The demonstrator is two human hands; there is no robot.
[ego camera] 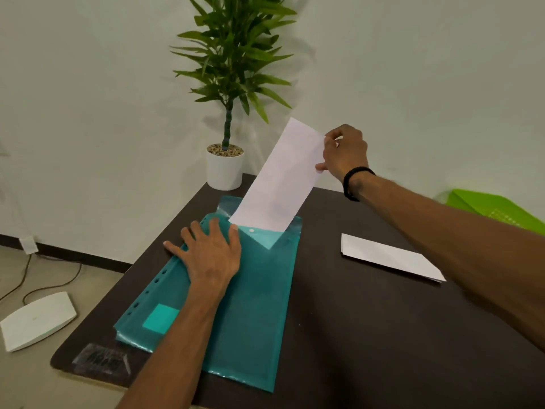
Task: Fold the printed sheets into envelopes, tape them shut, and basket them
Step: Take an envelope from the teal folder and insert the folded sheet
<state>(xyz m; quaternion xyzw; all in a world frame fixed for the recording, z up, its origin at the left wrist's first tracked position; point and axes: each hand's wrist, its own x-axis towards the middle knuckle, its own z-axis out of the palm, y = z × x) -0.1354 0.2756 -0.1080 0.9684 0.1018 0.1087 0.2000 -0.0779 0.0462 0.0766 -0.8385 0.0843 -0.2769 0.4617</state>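
Paper sheet [280,184] is halfway out of the teal plastic folder [253,305], tilted up over the tabletop [368,335]. The right hand [345,152] pinches its far edge with fingers clamped; the left hand [211,252] lies flat, fingers spread, pressing the folder down. This looks like fetching a new sheet. Next, the sheet must come fully free and lie flat for folding. One folded envelope [389,256] waits near the green basket [495,208].

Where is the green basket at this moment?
In the head view the green basket sits at the far right edge of the picture, beyond the right forearm, to the right of the folded white sheet on the dark table.
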